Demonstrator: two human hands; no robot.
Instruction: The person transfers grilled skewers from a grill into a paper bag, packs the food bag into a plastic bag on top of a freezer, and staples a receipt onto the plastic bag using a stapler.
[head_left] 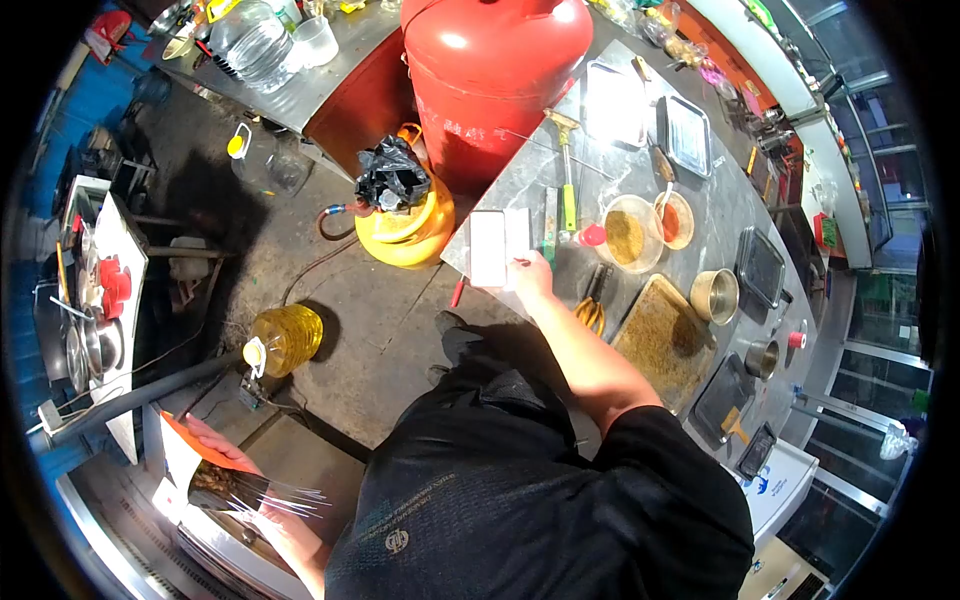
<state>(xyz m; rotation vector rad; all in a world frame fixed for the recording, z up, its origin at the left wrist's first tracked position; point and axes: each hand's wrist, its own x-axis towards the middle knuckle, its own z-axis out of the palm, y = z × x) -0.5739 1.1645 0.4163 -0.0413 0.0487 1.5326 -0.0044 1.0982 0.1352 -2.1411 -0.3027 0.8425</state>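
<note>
Near the frame's centre, our right hand point(532, 274) reached out at the end of an outstretched arm, fingers bent at the edge of a white rectangular object point(488, 248) on the table point(725, 210); we couldn't tell whether they gripped it. At lower left, well apart, our left hand point(283, 532) met thin skewers point(285, 502), its grip unclear.

Apparent skewers point(240, 490) left of table point(725, 207)
</note>
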